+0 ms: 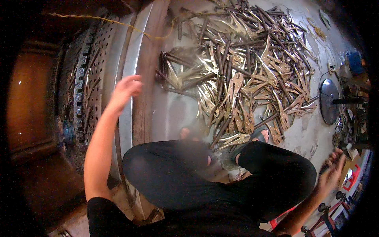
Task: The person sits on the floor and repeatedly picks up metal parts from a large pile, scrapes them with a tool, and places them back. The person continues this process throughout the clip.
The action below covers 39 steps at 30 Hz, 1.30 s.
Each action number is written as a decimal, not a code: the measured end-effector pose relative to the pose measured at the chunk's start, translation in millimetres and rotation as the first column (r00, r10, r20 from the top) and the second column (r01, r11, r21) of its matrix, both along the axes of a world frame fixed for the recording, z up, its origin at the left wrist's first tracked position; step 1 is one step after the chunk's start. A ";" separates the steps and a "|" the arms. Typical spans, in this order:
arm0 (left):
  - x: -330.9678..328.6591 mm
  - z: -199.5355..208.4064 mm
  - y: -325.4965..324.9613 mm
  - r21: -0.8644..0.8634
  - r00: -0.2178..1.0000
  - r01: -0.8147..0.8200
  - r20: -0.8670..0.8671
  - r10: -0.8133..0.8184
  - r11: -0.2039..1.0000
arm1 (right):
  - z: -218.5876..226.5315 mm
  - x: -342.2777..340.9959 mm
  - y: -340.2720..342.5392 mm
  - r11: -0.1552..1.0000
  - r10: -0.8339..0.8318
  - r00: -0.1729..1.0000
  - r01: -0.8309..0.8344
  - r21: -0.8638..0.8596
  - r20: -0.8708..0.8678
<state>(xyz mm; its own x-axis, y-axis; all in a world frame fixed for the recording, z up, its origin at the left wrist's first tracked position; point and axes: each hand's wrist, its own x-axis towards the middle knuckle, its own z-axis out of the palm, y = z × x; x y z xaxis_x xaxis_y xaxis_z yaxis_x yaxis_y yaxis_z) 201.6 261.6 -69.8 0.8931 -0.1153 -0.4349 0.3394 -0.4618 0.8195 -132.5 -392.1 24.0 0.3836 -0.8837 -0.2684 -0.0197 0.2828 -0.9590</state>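
Note:
Over the metal ledge (127,114) at the left, my left hand (128,89) is raised with loosely bent fingers slightly apart. It is a little blurred, and I see nothing in it. My right hand (333,170) is out at the far right, past my right knee, near a red and white object (350,178). Its fingers are smeared and dark, so whether it holds anything is unclear. On the grey floor in front of my feet lies a large heap of locking pliers parts (237,81), brassy metal jaws and dark tube-like handles mixed together.
Left of the ledge stands a perforated metal rack (103,59) with some dark pieces on it. A yellow cord (98,17) crosses above. At the right are a round dark disc on a stand (329,102) and a blue container (355,63). My knees are bent wide.

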 end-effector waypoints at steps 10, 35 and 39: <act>49.4 -210.9 -80.0 0.696 0.813 0.481 -0.128 -0.568 0.532 | -358.4 -90.3 -5.9 0.896 0.205 0.911 -0.028 0.443 -0.357; 117.1 -216.9 -115.6 0.757 0.248 0.619 -0.443 -0.861 -0.211 | -329.9 -43.9 19.7 0.944 0.079 0.722 -0.275 -0.180 -0.687; 107.2 -172.5 -121.0 0.784 0.154 0.596 -0.321 -0.934 -0.171 | -278.9 20.9 37.8 0.903 0.337 0.791 -0.426 -0.064 -0.511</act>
<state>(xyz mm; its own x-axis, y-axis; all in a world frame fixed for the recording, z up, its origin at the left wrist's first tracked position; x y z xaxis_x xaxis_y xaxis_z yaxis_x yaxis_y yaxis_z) 308.8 140.6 -242.3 0.4113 -0.6791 -0.6080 -0.8688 -0.4939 -0.0361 -111.6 -354.3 -254.9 0.5614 -0.7403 -0.3697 -0.5580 -0.0087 -0.8298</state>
